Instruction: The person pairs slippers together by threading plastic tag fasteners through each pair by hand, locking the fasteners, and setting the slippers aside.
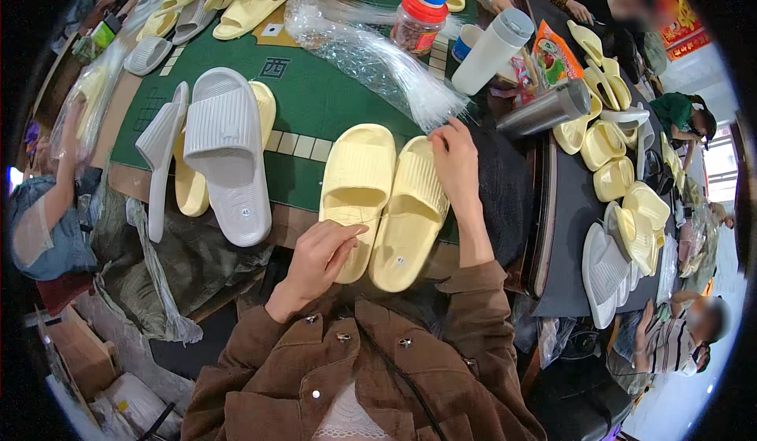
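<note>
A pair of pale yellow slides lies before me at the table's near edge: the left slide (359, 161) and the right slide (406, 240), both toes away from me. My left hand (319, 256) is over the left slide's heel, thumb and fingers pinched together; what they hold is too fine to make out. Beyond the right slide, my right hand (457, 157) is curled with its fingertips at the loose end of a bundle of thin clear plastic strands (434, 98). The bundle extends from a clear plastic bag (339, 35).
Grey slides (225, 141) stand at left with a yellow one behind. A red-lidded jar (418, 23), white tumbler (493, 51) and steel tumbler (544, 110) stand beyond my right hand. More slides (607, 264) fill the right table; other people work around.
</note>
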Motion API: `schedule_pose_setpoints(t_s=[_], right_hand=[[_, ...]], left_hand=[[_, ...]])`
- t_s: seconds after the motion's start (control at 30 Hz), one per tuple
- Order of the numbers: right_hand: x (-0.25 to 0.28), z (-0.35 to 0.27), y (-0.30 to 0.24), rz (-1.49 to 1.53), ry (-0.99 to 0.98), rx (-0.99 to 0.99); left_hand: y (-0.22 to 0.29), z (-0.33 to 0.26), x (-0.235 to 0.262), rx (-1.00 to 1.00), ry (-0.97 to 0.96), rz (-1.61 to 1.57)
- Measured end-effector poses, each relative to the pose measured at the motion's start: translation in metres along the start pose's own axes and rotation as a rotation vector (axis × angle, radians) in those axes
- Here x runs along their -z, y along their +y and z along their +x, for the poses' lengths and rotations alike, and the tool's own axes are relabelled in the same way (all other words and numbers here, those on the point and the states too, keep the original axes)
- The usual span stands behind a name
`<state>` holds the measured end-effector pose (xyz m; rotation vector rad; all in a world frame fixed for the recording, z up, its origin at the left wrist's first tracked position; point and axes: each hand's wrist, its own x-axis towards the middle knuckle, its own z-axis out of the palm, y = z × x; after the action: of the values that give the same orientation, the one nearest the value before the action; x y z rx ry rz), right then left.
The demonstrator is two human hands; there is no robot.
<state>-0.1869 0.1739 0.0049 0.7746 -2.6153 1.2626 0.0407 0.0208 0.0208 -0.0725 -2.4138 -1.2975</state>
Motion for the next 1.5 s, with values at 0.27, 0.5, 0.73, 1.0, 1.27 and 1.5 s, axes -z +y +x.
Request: schedule_pose_setpoints(t_s=[0.27, 0.5, 0.73, 1.0, 1.27, 1.5], right_hand=[[-0.028, 0.023, 0.023, -0.150, -0.024, -0.013], [-0.049, 0.041, 0.030, -0.079, 0.040, 0.131], [-0.048, 0.040, 0.037, -0.048, 0.033, 0.152], [-0.026, 0.034, 0.016, -0.020, 0.230, 0.152], [0.025, -0.024, -0.031, 0.514, 0.217, -0.104], [0.034, -0.110, -0.061, 0.543, -0.159, -0.244]], left_hand=[[-0.011, -0.011, -0.009, 0.063, -0.026, 0.019], [-0.012, -0.017, -0.012, 0.043, -0.053, -0.014], [0.005, -0.012, 0.009, -0.008, 0.138, -0.144], [0.017, -0.004, 0.014, -0.023, 0.075, -0.577], [0.015, -0.011, 0.019, 0.381, 0.233, -0.427], [0.011, -0.005, 0.002, 0.457, -0.020, -0.169]])
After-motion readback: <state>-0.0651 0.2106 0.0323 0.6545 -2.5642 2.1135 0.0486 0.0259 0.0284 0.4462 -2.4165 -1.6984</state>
